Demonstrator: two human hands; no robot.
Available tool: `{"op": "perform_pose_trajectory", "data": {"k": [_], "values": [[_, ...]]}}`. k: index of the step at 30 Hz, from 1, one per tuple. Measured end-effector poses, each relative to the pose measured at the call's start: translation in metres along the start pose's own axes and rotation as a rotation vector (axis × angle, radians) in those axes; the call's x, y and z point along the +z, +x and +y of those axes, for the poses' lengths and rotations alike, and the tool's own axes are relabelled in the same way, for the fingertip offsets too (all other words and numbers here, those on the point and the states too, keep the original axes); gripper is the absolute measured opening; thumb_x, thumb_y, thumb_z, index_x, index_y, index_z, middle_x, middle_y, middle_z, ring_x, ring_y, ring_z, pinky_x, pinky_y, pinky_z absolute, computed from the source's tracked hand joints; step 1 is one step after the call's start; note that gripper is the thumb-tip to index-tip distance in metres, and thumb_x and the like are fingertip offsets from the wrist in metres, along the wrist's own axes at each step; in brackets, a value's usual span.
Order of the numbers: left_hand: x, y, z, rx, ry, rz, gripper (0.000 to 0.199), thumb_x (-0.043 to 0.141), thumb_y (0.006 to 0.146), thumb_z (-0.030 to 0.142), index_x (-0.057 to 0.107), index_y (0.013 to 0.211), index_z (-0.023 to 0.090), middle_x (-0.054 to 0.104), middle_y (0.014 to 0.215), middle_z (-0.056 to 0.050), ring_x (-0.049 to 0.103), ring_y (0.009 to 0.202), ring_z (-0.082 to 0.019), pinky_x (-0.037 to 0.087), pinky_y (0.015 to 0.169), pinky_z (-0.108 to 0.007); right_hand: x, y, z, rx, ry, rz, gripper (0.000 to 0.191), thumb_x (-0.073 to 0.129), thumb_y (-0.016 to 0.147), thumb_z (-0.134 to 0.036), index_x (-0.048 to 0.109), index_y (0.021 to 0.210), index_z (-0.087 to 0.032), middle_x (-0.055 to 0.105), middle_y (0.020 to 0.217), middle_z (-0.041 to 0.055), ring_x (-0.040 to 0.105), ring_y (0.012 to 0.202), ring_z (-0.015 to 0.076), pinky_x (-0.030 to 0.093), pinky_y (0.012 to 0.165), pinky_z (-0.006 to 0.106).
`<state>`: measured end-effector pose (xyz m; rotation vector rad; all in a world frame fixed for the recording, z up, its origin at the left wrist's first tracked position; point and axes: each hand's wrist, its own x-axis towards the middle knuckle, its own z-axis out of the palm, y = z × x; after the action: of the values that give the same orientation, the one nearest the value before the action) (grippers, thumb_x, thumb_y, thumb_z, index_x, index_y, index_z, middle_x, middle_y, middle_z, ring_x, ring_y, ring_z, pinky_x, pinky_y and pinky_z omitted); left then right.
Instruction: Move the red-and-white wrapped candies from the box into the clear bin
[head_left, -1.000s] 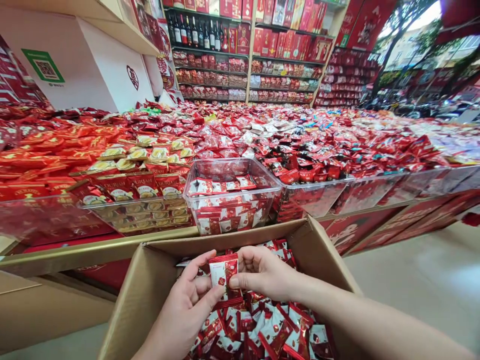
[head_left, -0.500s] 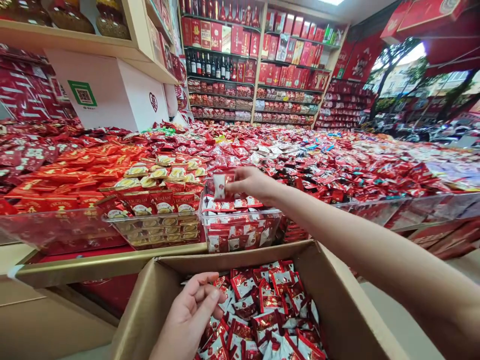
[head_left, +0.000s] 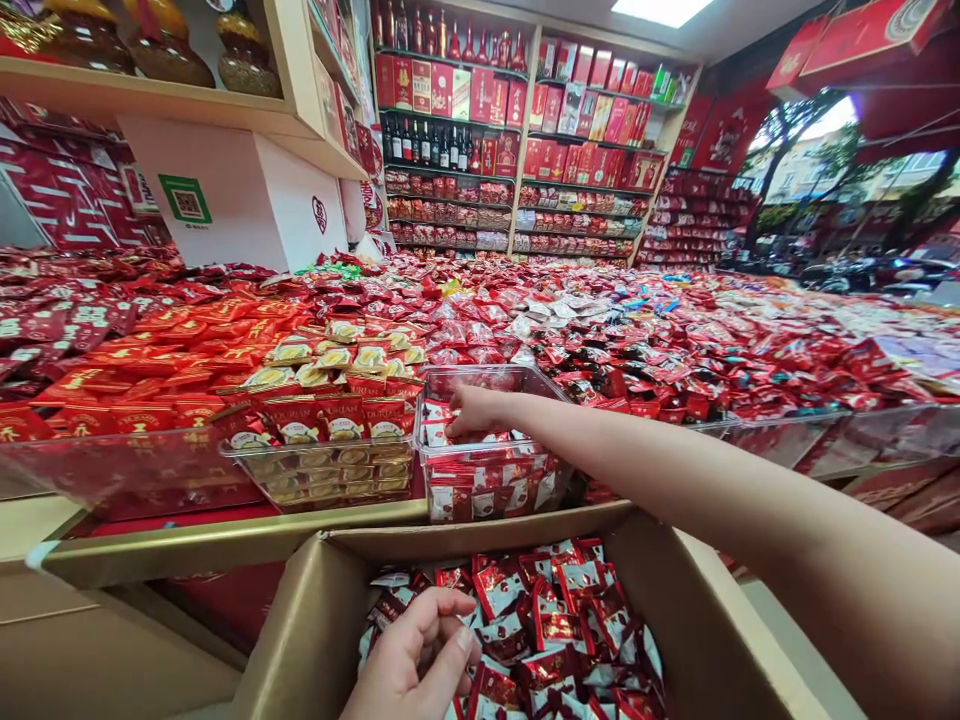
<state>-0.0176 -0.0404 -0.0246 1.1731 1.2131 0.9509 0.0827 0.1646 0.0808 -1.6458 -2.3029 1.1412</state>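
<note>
My right hand (head_left: 484, 412) reaches into a clear plastic bin (head_left: 491, 450) holding rows of small red-and-white wrapped candies. Its fingers are closed at a wrapped candy (head_left: 436, 424) near the bin's left side, and part of the grip is hidden behind the hand. Below, my left hand (head_left: 420, 660) hovers over loose wrapped candies (head_left: 544, 610) in an open cardboard box (head_left: 709, 610). The left fingers are loosely bent with a gap between thumb and forefinger, and nothing shows between them.
Left of the bin stands another clear bin of durian-labelled packets (head_left: 337, 425). Orange-red packets (head_left: 142, 410) lie farther left. Heaps of wrapped sweets (head_left: 675, 340) spread behind and right. A gold-edged counter rail (head_left: 225, 545) runs beside the box. Shelves (head_left: 517, 150) of bottles and boxes stand behind.
My right hand has lowered from above the clear bin into it, bringing the wrapped candy down. The left hand stays over the box, its thumb and forefinger slightly farther apart. The view has shifted a little.
</note>
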Motion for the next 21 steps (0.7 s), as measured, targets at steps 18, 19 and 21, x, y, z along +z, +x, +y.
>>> {"op": "perform_pose_trajectory", "data": {"k": [18, 19, 21], "values": [[-0.018, 0.001, -0.002, 0.091, 1.215, -0.211, 0.023, 0.037, 0.076, 0.017, 0.056, 0.089, 0.021, 0.062, 0.088, -0.007, 0.056, 0.084, -0.021, 0.041, 0.073, -0.029, -0.009, -0.011, -0.002, -0.218, -0.466, 0.075, 0.027, 0.060, 0.064, -0.027, 0.062, 0.087, -0.012, 0.062, 0.079, 0.0063, 0.056, 0.066, 0.0145, 0.041, 0.057, 0.022], [-0.020, 0.000, -0.006, 0.049, 1.272, -0.237, 0.023, 0.039, 0.074, 0.017, 0.056, 0.089, 0.020, 0.062, 0.089, -0.009, 0.057, 0.085, -0.023, 0.041, 0.073, -0.032, -0.011, -0.011, -0.001, -0.235, -0.468, 0.103, 0.028, 0.059, 0.065, -0.026, 0.062, 0.089, -0.012, 0.062, 0.082, 0.0066, 0.055, 0.069, 0.0147, 0.041, 0.060, 0.022], [-0.022, -0.004, -0.015, -0.027, 1.319, -0.302, 0.025, 0.045, 0.068, 0.016, 0.058, 0.089, 0.016, 0.063, 0.088, -0.014, 0.057, 0.084, -0.029, 0.042, 0.071, -0.037, -0.014, -0.014, -0.001, -0.312, -0.471, 0.207, 0.026, 0.055, 0.069, -0.023, 0.060, 0.090, -0.011, 0.060, 0.084, 0.0066, 0.053, 0.074, 0.0141, 0.039, 0.066, 0.023]]}}
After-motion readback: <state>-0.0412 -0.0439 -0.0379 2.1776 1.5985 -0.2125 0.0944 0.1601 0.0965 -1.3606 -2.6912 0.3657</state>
